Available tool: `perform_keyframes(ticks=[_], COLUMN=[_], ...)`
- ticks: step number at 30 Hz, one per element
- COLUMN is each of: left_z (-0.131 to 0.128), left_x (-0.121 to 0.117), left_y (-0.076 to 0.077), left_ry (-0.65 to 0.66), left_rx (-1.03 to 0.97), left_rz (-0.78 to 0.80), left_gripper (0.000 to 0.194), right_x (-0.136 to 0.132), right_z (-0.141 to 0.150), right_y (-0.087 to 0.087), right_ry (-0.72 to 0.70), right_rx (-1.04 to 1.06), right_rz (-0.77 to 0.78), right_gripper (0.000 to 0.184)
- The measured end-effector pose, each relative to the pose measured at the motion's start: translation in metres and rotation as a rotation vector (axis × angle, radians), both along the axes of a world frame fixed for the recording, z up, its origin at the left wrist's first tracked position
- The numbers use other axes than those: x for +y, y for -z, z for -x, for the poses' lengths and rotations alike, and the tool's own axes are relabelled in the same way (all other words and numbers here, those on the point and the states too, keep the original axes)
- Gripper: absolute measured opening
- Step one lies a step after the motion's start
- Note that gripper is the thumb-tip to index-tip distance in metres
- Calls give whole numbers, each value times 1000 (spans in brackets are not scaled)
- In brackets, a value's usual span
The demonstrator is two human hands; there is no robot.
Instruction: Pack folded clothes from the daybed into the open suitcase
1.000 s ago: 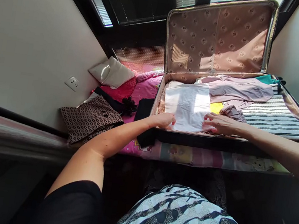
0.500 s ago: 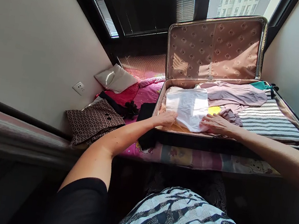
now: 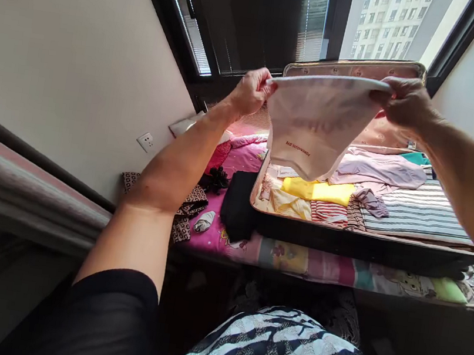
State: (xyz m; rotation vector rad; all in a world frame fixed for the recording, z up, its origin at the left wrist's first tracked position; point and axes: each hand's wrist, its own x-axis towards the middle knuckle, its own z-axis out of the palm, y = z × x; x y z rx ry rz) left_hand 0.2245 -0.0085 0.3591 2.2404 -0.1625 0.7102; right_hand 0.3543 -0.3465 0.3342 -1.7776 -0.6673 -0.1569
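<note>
A white garment with small dark lettering [image 3: 311, 126] hangs stretched between my hands above the open suitcase [image 3: 300, 228]. My left hand [image 3: 254, 90] pinches its upper left corner. At the upper right corner, my right hand [image 3: 404, 101] is closed on the same edge. Whether it is a top or a bottom I cannot tell. Beneath it in the suitcase lie a folded yellow garment [image 3: 319, 190], a red-and-white striped piece [image 3: 328, 212], a mauve garment [image 3: 381, 168] and a black-and-white striped garment [image 3: 423, 211].
Left of the suitcase, a black cloth [image 3: 237, 204], a patterned brown cloth [image 3: 193, 200] and a small whitish item [image 3: 204, 221] lie on the pink bedding [image 3: 209, 244]. The suitcase lid stands upright against the window. White walls flank both sides.
Both hands have lifted the white garment from the suitcase and spread it out in the air. The yellow and red-striped clothes below it now show. My view has tilted slightly.
</note>
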Motion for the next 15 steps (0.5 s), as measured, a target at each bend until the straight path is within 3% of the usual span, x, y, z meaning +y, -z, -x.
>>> perform_keyframes(ticks=[3,6,10,15], left_z=[10,18,10,-33], left_x=[-13,-23,-15,19], left_y=[-37,-48,-35,-6], left_ry=[1,14,-46,4], left_rx=[-95,-105,-83,-119], left_rz=[28,36,14,-126], left_gripper=[34,38,37,37], right_x=[-2,-6,-10,-12], right_z=[14,19,17,1], right_y=[-44,-61,-61,-44], right_ry=[-32,-30,18,76], right_rx=[-57,6,10,48], right_rz=[0,29,103,228], right_gripper=[14,12,17,30])
